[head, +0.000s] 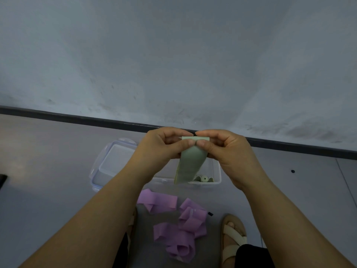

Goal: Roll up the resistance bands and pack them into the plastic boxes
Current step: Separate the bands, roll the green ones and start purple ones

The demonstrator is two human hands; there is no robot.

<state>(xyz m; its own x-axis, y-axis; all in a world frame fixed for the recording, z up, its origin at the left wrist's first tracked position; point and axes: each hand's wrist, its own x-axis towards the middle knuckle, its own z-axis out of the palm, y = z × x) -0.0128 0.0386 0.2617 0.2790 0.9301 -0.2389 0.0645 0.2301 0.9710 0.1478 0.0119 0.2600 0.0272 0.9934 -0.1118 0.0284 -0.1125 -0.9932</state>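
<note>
A sage-green resistance band hangs from both hands, its top end folded over between the fingertips. My left hand pinches the top edge from the left and my right hand pinches it from the right, above the clear plastic box. Inside the box, at its front right, lies a rolled green band. The box's clear lid with blue clips lies just to its left. Several loose purple bands are heaped on the floor nearer to me.
The grey floor meets a pale wall at a dark baseboard just behind the box. A foot in a beige sandal rests to the right of the purple bands. A dark object shows at the left edge.
</note>
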